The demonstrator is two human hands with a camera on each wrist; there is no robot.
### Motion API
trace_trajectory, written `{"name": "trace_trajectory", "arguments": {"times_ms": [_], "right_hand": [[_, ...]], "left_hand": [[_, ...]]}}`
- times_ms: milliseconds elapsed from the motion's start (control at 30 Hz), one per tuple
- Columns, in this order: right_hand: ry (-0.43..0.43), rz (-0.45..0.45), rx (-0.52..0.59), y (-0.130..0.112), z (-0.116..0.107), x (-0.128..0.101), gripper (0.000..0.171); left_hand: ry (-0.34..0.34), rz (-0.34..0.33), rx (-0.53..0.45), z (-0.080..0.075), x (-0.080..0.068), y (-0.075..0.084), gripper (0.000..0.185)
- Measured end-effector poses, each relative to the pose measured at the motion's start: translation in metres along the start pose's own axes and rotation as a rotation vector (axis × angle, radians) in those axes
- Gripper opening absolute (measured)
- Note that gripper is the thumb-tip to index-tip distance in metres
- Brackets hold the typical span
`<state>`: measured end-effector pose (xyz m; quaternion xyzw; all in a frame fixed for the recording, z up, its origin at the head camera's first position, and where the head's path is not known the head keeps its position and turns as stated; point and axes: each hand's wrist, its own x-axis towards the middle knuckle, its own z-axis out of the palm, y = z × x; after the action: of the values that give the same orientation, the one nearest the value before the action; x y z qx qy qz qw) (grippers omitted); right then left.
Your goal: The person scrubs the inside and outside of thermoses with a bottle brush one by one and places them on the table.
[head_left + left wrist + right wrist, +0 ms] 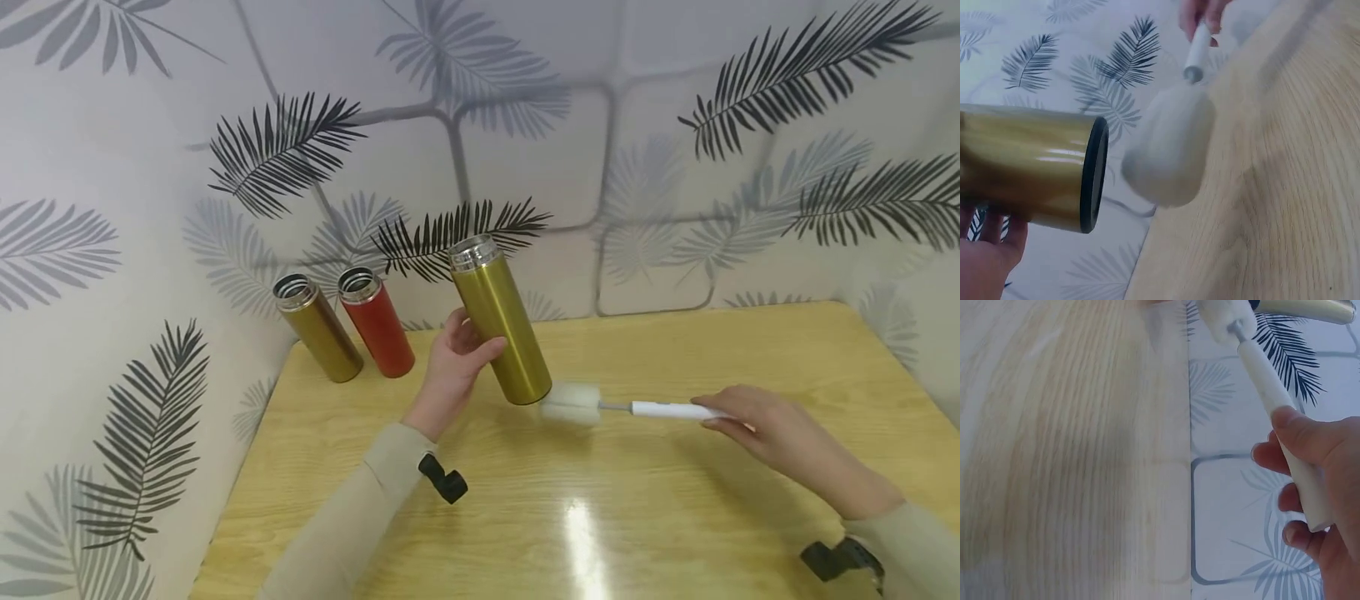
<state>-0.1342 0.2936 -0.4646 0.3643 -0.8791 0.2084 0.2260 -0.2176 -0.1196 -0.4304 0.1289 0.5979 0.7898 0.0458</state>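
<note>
My left hand (459, 354) grips a yellow-gold thermos bottle (501, 325) around its side, tilted with its uncapped steel mouth up and to the left. In the left wrist view the bottle's dark-rimmed base (1094, 175) faces the brush. My right hand (780, 433) holds a bottle brush by its white handle (671, 410), thumb along it in the right wrist view. The white sponge head (572, 404) points left, beside the bottle's base and over the table; it looks blurred in the left wrist view.
A darker gold bottle (321, 333) and a red bottle (378, 329), both uncapped, stand at the table's back left corner. The wooden table (480, 517) meets a wall (525, 167) with leaf patterns behind and to the left.
</note>
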Motion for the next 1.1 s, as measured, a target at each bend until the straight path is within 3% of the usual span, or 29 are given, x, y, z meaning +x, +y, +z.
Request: {"name": "trace_trajectory", "arguments": {"times_ms": [67,133,233,433,667,900,1100], "right_hand": [[-0.013,0.042,-0.013,-0.001,-0.002,0.003,0.025],[-0.017,0.068,-0.034,-0.002,-0.002,0.006,0.024],[0.006,0.061,-0.04,-0.003,-0.001,0.012,0.021],[0.12,0.004,-0.07,-0.004,0.005,0.022,0.06],[0.203,0.003,-0.06,-0.012,0.017,0.03,0.062],[0.194,-0.058,-0.042,-0.023,0.024,0.028,0.058],[0.212,-0.022,-0.048,-0.017,0.02,0.022,0.061]], "left_hand": [[0.022,0.047,0.099,0.005,0.0,0.001,0.071],[0.037,0.083,0.176,0.01,-0.001,0.002,0.065],[0.018,0.122,0.224,0.017,-0.001,0.002,0.067],[0.018,0.159,0.246,0.027,0.001,-0.003,0.064],[0.053,0.206,0.23,0.028,0.005,-0.01,0.066],[0.064,0.194,0.291,0.024,0.007,-0.013,0.068],[0.051,0.166,0.341,0.02,0.003,-0.01,0.069]]}}
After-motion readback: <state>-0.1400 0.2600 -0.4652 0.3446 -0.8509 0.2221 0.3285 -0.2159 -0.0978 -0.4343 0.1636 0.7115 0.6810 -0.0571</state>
